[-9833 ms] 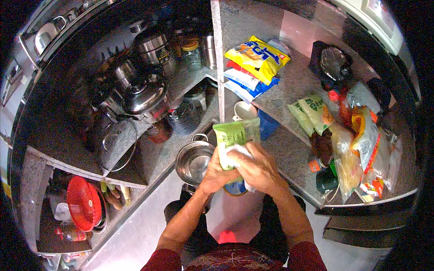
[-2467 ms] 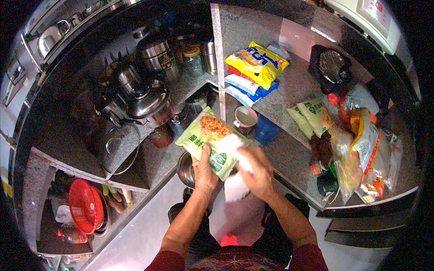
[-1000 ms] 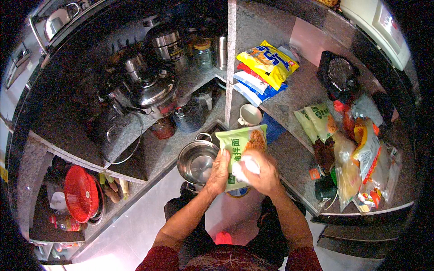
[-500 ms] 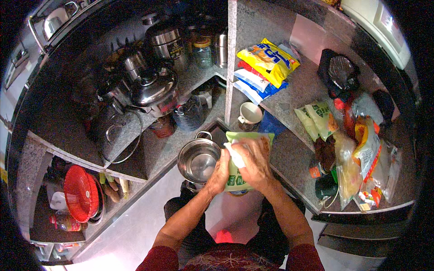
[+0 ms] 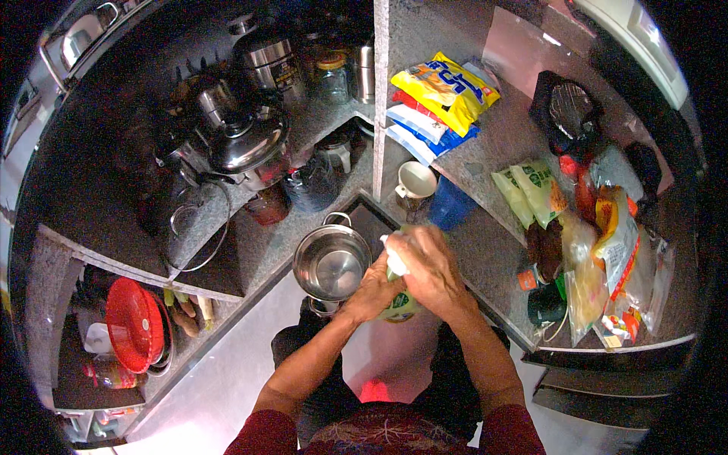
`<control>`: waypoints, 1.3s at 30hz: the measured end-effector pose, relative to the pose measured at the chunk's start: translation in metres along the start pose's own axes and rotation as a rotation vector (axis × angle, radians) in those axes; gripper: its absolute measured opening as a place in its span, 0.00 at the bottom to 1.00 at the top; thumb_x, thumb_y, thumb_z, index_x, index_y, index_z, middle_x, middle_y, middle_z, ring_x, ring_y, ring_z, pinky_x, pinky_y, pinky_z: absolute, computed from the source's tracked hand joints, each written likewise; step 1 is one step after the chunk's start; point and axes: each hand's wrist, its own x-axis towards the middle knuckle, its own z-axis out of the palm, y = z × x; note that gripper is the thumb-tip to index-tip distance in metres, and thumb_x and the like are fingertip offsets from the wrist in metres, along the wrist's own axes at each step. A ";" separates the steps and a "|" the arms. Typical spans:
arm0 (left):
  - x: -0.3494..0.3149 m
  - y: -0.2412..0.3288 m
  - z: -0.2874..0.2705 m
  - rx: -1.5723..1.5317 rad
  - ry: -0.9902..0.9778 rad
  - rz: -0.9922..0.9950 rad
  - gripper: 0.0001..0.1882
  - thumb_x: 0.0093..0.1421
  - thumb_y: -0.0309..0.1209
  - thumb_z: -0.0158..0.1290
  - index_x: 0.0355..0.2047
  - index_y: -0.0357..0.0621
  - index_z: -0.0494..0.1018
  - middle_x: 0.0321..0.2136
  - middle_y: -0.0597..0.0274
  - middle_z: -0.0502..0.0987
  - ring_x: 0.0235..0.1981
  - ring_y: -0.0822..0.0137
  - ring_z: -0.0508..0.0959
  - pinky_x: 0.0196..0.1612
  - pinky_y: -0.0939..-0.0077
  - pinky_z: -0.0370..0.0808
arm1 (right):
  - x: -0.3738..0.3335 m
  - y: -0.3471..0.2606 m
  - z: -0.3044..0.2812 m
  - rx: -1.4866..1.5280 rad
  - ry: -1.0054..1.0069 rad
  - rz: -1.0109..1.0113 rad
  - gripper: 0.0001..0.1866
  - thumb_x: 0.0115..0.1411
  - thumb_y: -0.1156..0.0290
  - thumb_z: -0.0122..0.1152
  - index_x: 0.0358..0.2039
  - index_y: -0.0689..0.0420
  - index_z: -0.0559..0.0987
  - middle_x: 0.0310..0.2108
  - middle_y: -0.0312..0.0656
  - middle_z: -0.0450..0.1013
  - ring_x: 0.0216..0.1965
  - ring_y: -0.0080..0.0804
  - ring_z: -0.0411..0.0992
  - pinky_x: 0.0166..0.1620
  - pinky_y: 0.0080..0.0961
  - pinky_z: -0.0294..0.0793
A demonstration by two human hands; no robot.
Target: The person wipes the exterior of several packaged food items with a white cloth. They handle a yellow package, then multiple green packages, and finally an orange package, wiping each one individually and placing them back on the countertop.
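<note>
Both hands are together at the counter's inner corner, closed round a light green plastic packet (image 5: 402,305) with darker green print. My left hand (image 5: 370,292) grips the packet's left side. Over its upper part is my right hand (image 5: 434,273), fingers curled in. A crumpled white piece (image 5: 396,262) shows between the hands; whether it belongs to the packet I cannot tell. Most of the packet is hidden behind my fingers, its lower end hanging below them. Just left of my hands stands a steel pot (image 5: 334,265) with two loop handles, its inside shiny.
Behind my hands are a white cup (image 5: 416,180) and a blue container (image 5: 453,205). Stacked bags (image 5: 447,95) lie farther back. Green packets (image 5: 531,193) and several plastic bags fill the right counter. A lidded pot (image 5: 249,148) stands left; a red basket (image 5: 135,324) sits on the lower-left shelf.
The green packet was spread wide behind my hands; now it is bunched and mostly covered by them. My right hand has turned and closed in over it.
</note>
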 end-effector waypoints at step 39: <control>0.016 -0.007 -0.019 -1.009 0.131 -0.120 0.34 0.58 0.58 0.39 0.55 0.45 0.58 0.48 0.56 0.68 0.48 0.62 0.69 0.52 0.67 0.65 | -0.022 -0.003 0.032 0.420 -0.206 -0.056 0.14 0.45 0.81 0.53 0.35 0.58 0.71 0.31 0.46 0.67 0.35 0.45 0.66 0.40 0.35 0.66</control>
